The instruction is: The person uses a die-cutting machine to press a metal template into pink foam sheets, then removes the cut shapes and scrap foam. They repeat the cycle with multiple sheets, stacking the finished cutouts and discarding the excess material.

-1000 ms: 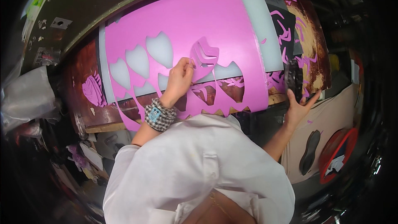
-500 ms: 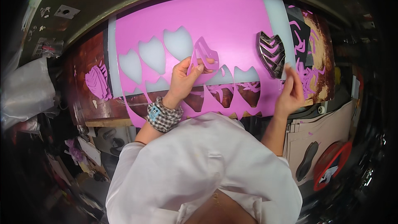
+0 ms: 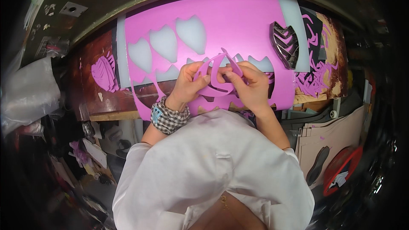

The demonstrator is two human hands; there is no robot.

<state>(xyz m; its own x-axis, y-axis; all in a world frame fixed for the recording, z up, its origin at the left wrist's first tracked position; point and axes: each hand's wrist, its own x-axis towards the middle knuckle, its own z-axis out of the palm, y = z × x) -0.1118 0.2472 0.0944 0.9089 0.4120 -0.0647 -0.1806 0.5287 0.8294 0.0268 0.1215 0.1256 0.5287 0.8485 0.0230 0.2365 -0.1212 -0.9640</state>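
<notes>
Left hand (image 3: 187, 83), right hand (image 3: 253, 85): both pinching
Slotted pink sheet piece (image 3: 214, 76): centre, gripped from both sides, probably for control

Brown bench (image 3: 87, 102): pale board (image 3: 292, 17), pink pieces (image 3: 104, 74)

A black sole-shaped piece (image 3: 318, 165) lies against beige sheets (image 3: 336, 131) near a red hoop (image 3: 357, 151).

Free room over far pink sheet (image 3: 243, 25), black die (image 3: 281, 42) blocking right
</notes>
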